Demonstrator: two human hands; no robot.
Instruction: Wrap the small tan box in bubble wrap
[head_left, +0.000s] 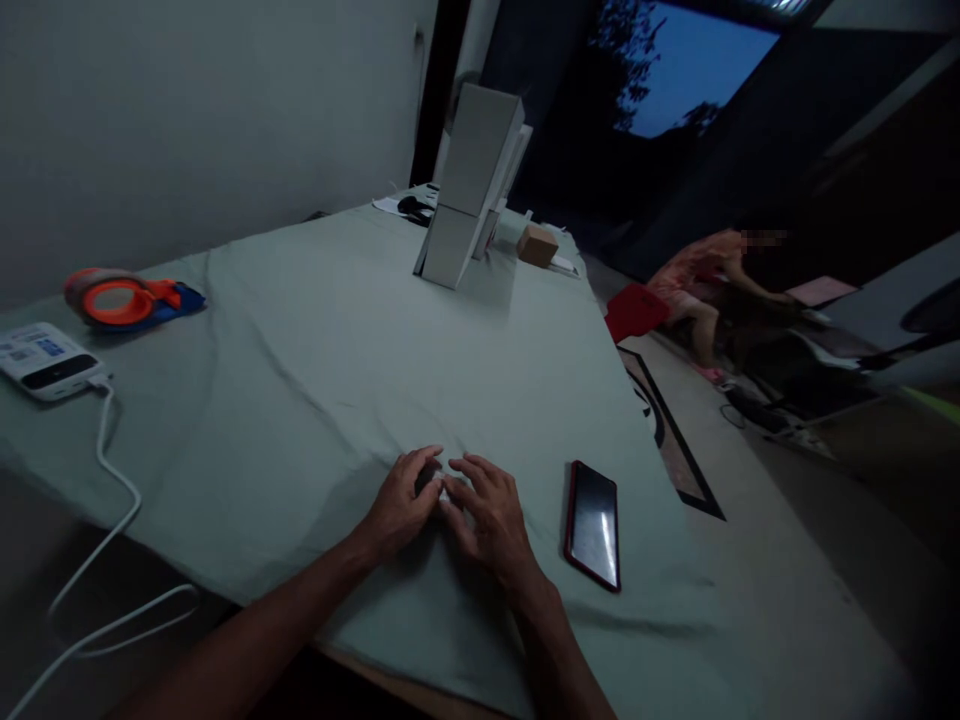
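Observation:
My left hand (405,505) and my right hand (487,515) rest close together over the near part of the cloth-covered table (360,350). Between them is a small dark object (428,475) with a pale bit at its right side; most of it is hidden by my fingers. The left thumb and fingers curl around it. My right fingers are bent, their tips meeting its pale side. What kind of thing it is, I cannot make out in the dim light. To the right of my right hand lies a phone (594,525) in a dark red case, screen up.
At the left are an orange-and-blue tape dispenser (124,300) and a white device (49,362) with a cable (120,480) hanging over the edge. A tall white box (472,170) and a small brown box (537,245) stand farther back. A person (701,285) sits at the right.

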